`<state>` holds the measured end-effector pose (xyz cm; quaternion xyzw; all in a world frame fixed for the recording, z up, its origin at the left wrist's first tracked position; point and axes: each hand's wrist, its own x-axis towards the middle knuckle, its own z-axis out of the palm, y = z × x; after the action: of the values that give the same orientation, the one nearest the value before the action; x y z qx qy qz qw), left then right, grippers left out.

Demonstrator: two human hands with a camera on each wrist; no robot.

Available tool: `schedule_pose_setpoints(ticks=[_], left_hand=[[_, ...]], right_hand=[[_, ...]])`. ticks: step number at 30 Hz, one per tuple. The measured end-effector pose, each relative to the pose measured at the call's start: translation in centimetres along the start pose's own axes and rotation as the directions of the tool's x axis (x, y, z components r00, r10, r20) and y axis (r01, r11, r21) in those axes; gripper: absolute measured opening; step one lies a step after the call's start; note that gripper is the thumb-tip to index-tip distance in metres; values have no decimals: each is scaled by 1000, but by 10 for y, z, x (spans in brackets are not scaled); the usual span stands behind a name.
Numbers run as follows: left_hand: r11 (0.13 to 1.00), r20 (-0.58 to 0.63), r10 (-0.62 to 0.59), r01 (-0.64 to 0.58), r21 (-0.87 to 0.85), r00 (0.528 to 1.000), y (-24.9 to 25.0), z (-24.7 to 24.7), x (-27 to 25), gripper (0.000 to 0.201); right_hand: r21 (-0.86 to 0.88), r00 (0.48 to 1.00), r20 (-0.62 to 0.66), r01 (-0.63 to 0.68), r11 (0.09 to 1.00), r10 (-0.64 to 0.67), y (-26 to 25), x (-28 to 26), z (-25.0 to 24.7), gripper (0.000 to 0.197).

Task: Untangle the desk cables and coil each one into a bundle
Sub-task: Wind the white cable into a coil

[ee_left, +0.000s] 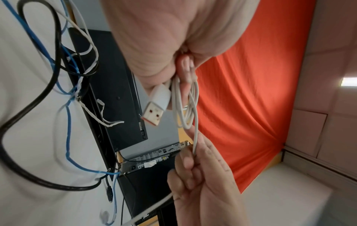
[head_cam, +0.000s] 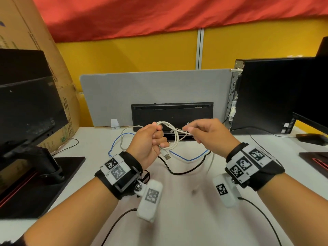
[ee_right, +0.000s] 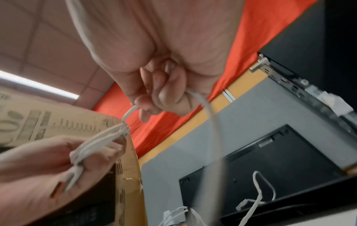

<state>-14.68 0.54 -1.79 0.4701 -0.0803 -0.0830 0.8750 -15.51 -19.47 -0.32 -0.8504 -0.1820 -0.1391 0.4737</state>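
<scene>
Both wrists hung above the desk [head_cam: 177, 201], the left hand [head_cam: 150, 141] fisted round loops of the white cable [head_cam: 174, 137], its USB plug [head_cam: 166, 155] dangling, the right hand [head_cam: 205, 132] pinching the loose strand, over blue cable [head_cam: 188, 158] and black cable [head_cam: 179, 172] near the far edge.

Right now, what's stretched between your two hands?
A short run of thin white USB cable, from loops the left hand grips to the right hand's pinch; clearest in the head view.

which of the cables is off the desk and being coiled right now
The white USB cable: the left hand grips its loops and the right hand pinches its strand. The blue cable and black cable lie on the desk.
</scene>
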Motion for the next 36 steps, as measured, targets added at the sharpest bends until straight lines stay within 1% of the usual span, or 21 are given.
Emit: schedule_pose_setpoints(ticks=[1,4,6,8,10,12,14,16,18,20,22,24,25,27,28,29,30,32,34,36], left_hand=[[1000,-4,0,0,-6,1000,0,0,-1,29],[998,-8,-10,10,-63,1000,-1,4,-2,29],[992,-8,-26,24,-125,1000,-1,7,-3,30],[980,-7,-53,51,-192,999,-2,9,-4,31],[969,1,-80,78,-236,997,-2,11,-5,31],[959,9,-102,101,-265,995,-3,12,-5,31],[949,19,-116,117,-292,993,-4,14,-5,31],[945,35,-124,128,-302,992,-5,16,-4,33],[945,44,-122,130,-301,992,-8,17,-4,34],[950,43,-109,117,-290,993,-9,18,-3,34],[964,24,-81,85,-252,996,-9,19,-3,33],[978,-8,-44,42,-204,999,-10,19,-3,32],[982,-24,-24,19,-186,999,-11,19,-3,32],[984,-48,9,-17,-176,999,-13,19,-2,31],[984,-52,20,-29,-175,998,-14,19,-2,31],[985,-49,30,-38,-170,998,-14,19,-2,31],[986,-43,40,-46,-159,998,-14,19,-2,32],[990,-33,52,-56,-126,998,-16,19,-2,32],[995,-27,57,-59,-86,998,-18,19,-2,31],[998,-15,61,-62,-26,998,-19,18,-2,31]], right_hand=[[-29,999,-8,33,999,-33,0,-1,2,16],[-38,992,-34,117,992,-118,2,-4,6,15],[-69,977,-69,197,978,-202,2,-4,9,17],[-166,942,-95,305,938,-323,2,-5,12,16],[-305,897,-95,386,871,-431,2,-4,14,14],[-413,873,-114,393,822,-475,5,-4,15,12],[-458,856,-172,369,809,-487,7,-3,16,12],[-461,859,-236,312,831,-454,7,-2,20,13],[-394,902,-270,216,893,-337,7,0,22,14],[-209,950,-266,110,972,-165,5,0,24,14],[21,971,-238,31,999,-25,0,0,27,14],[179,975,-207,-39,983,76,-7,-1,29,17],[283,975,-178,-82,955,137,-11,-2,29,19],[498,970,-84,-157,853,228,-20,-5,29,21],[540,971,-52,-168,825,232,-23,-6,30,19],[517,976,-46,-160,841,213,-24,-8,31,16],[459,981,-53,-140,877,184,-25,-10,32,12],[341,983,-95,-119,932,160,-24,-14,35,7],[288,969,-141,-158,945,205,-23,-15,35,10],[277,953,-126,-232,933,274,-23,-14,34,18]])
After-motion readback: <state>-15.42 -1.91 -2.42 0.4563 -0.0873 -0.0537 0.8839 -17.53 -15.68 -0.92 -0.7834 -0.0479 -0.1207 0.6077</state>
